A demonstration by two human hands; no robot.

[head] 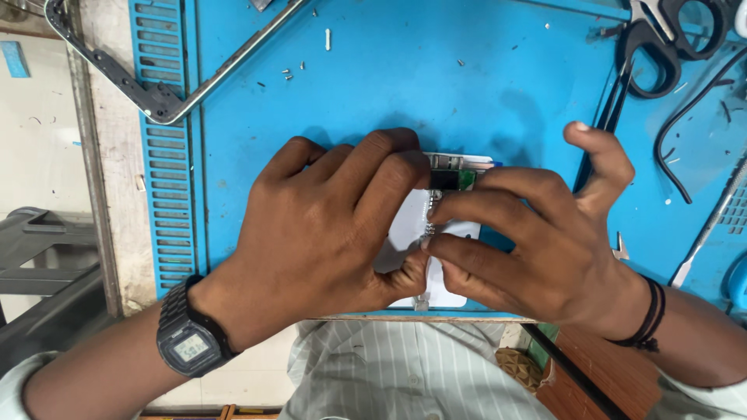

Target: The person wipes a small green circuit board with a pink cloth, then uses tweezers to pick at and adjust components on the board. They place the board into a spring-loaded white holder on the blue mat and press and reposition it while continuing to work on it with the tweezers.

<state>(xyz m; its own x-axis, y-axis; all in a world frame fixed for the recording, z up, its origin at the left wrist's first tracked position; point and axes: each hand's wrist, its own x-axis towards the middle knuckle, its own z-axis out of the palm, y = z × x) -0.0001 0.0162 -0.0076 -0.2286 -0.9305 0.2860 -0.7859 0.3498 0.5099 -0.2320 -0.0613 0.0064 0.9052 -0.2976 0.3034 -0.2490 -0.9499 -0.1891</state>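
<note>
White phone body [405,225] with an exposed green circuit board at its far end lies on the blue work mat [389,78], near edge, centre. Left hand [327,225] clamps it from the left; right hand [529,241] pinches a small metal part [429,228] at its middle. Black-handled scissors [669,39] far right, metal frame [171,85] far left, loose screws [289,74] between.

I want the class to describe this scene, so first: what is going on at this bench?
A person works over a blue mat with both hands on a small white device with an exposed green circuit board. The left hand covers and steadies it, while the right hand pinches a small metal part at its middle. A metal frame, loose screws and black scissors lie on the mat.
</note>
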